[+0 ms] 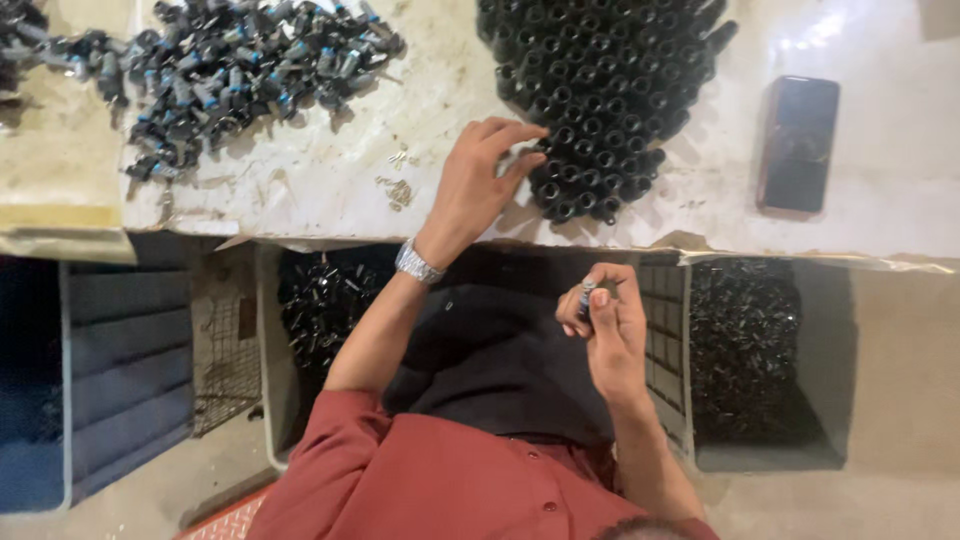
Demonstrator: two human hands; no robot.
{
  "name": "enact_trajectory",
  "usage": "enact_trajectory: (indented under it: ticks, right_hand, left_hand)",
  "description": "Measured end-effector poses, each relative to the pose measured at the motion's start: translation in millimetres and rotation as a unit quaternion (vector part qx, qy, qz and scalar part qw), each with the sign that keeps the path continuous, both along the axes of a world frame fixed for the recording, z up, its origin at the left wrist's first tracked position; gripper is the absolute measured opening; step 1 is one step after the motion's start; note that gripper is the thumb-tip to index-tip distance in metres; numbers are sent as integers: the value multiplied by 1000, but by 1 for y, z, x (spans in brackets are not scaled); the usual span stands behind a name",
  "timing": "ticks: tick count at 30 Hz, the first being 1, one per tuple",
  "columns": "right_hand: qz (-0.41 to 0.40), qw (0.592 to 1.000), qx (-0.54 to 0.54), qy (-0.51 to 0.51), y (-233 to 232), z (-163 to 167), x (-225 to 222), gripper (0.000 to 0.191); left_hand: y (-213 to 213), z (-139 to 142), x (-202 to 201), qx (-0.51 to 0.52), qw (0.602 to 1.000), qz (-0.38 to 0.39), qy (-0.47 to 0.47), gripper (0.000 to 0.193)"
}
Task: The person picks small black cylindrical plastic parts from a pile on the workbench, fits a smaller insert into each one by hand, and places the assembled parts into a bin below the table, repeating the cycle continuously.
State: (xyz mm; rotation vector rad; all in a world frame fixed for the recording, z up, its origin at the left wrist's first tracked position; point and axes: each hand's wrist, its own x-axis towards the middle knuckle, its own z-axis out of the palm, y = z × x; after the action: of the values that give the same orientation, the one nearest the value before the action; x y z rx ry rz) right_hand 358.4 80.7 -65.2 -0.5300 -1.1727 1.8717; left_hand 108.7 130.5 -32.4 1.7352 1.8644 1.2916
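**A:** What do you have, starting from the left?

**B:** At the far left of the desk [330,190] I see a loose heap of black-and-blue parts [230,70], lying every which way. Next comes my left hand [485,175], with a wristwatch [417,263] on it. Its fingers are bent onto the near edge of the block of black caps [600,80], and thumb and forefinger come together at one cap. I cannot tell whether they actually grip it or only touch it.

**A:** And the right hand?

**B:** My right hand [605,320] is held off the desk, over my lap, with its fingers closed around a small blue-tipped part [586,298]. Further right, a dark phone [798,145] lies flat on the desk, well apart from the caps.

**A:** What lies below the desk edge?

**B:** There's a middle bin [320,300] and a right bin [745,340], both holding black pieces.

**A:** What worries you?

**B:** The caps stand packed upright, touching one another. I judge that a sideways drag of the left fingers could tip the neighbours and spill the front row, which sits near the desk edge, and some could fall between the bins. The small part is pinched at the fingertips over open space, so a loosened grip would drop it onto my lap or the floor.
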Motion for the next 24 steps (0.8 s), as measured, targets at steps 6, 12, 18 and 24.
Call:
enact_trajectory:
  ticks: [6,12,18,24]
  right_hand:
    - [-6,991,-132,-18,-4,15,-7,32]
    - [-24,980,-179,90,4,17,-6,20]
    - [-25,997,-69,-19,-9,7,-15,14]
    - [66,857,417,-294,7,39,-20,29]
  left_hand:
    - [-8,-9,2,134,990,24,29,30]
    - [-67,-14,36,114,958,-80,-250,25]
    - [-98,-28,44,172,953,-192,-160,47]
    - [-117,-9,24,-8,980,-198,1,51]
